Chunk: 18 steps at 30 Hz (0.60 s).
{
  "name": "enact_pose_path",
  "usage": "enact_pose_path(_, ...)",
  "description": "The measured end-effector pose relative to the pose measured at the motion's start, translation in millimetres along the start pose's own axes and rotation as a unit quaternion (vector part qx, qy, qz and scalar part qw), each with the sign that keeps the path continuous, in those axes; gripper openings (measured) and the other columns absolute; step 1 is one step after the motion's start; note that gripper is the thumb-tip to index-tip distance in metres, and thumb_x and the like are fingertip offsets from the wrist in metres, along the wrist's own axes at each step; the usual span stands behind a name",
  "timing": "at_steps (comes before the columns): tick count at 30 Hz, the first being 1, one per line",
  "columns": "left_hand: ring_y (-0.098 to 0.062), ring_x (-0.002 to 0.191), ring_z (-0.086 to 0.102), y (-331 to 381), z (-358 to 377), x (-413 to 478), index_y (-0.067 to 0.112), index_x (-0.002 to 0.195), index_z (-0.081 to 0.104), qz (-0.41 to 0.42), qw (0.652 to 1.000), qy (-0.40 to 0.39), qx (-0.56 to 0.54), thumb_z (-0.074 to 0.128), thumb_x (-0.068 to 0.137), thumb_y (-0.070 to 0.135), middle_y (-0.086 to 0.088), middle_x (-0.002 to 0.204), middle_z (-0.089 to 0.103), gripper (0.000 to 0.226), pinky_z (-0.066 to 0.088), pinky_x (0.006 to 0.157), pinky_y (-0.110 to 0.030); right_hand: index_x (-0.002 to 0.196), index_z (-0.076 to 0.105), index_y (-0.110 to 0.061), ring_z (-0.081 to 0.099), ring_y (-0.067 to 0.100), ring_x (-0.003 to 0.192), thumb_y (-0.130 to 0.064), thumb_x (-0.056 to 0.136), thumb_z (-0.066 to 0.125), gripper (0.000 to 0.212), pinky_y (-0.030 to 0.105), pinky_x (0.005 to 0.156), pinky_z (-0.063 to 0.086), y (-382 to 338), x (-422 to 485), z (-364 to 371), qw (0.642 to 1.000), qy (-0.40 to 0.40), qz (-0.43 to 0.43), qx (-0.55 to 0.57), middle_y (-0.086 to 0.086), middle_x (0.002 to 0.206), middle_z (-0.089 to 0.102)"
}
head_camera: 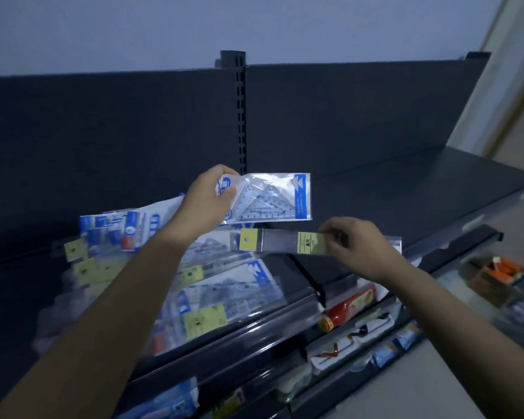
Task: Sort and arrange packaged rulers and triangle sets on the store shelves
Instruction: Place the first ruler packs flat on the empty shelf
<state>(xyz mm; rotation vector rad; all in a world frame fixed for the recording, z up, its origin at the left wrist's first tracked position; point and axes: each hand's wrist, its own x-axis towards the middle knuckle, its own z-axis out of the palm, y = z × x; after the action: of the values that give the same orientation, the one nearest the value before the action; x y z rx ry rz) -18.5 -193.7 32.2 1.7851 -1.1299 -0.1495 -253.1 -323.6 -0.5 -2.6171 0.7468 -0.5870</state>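
Head view: my left hand (pixel 206 204) grips a clear, blue-edged triangle-set packet (pixel 274 196); my right hand (pixel 359 246) pinches a yellow-labelled ruler sleeve (pixel 277 241) by one end, so it may slip.

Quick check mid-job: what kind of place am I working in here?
Most likely a shop's stationery aisle: dark metal shelving with a slotted upright, a pile of bagged triangle sets and rulers lying on it, and other packaged goods on the lower tiers.
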Motion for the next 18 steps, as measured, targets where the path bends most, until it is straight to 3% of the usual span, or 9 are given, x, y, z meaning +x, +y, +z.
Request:
enact_pose_path(5,0.003,0.047,0.05,36.3,85.2,19.3,0.026,0.097,0.057,-0.024,0.999,-0.003,-0.024,0.051,0.094,0.01,0.008,0.082,0.058,0.017,0.035,0.039,-0.011,0.096,0.067,-0.015,0.053,0.009,0.069,-0.009,0.081,0.058,0.018,0.019,0.06,0.036,78.2,-8.9,-47.5,1.0,0.001,-0.004,-0.006,-0.003,0.082,0.063)
enact_pose_path(9,0.002,0.073,0.054,69.5,159.8,34.9,0.027,0.105,0.055,-0.048,0.997,-0.021,-0.049,0.051,0.093,0.008,0.011,0.1,0.059,0.023,0.041,0.052,-0.006,0.094,0.066,-0.015,0.052,0.005,0.064,-0.009,0.081,0.059,0.016,0.018,0.059,0.036,142.3,-11.4,-86.2,1.0,0.007,-0.007,0.008,-0.009,0.072,0.059)
enact_pose_path(12,0.018,0.083,0.05,95.3,204.9,42.6,0.027,0.112,0.05,0.002,0.998,-0.047,-0.045,0.046,0.093,0.002,0.025,0.111,0.05,0.032,0.039,0.062,0.0,0.095,0.066,-0.016,0.052,0.001,0.061,-0.01,0.082,0.059,0.016,0.009,0.056,0.037,180.1,-6.5,-107.1,1.0,-0.015,-0.021,0.018,-0.012,0.069,0.057)
enact_pose_path(15,-0.007,0.069,0.052,116.0,241.3,55.2,0.019,0.098,0.06,0.03,0.994,-0.107,-0.022,0.038,0.091,-0.005,0.015,0.103,0.06,0.033,0.041,0.06,-0.018,0.093,0.066,-0.018,0.053,0.0,0.061,-0.008,0.081,0.058,0.017,0.008,0.057,0.038,211.1,2.0,-120.0,0.998,-0.027,-0.019,0.046,-0.011,0.07,0.059)
enact_pose_path(18,-0.004,0.044,0.041,126.8,270.5,70.6,0.011,0.084,0.071,-0.005,0.987,-0.163,-0.001,0.035,0.088,-0.008,0.012,0.072,0.065,0.041,0.034,0.046,-0.018,0.089,0.065,-0.021,0.054,0.005,0.061,-0.009,0.079,0.058,0.017,0.014,0.058,0.041,239.5,14.4,-124.8,0.997,-0.045,-0.021,0.052,-0.01,0.068,0.058)
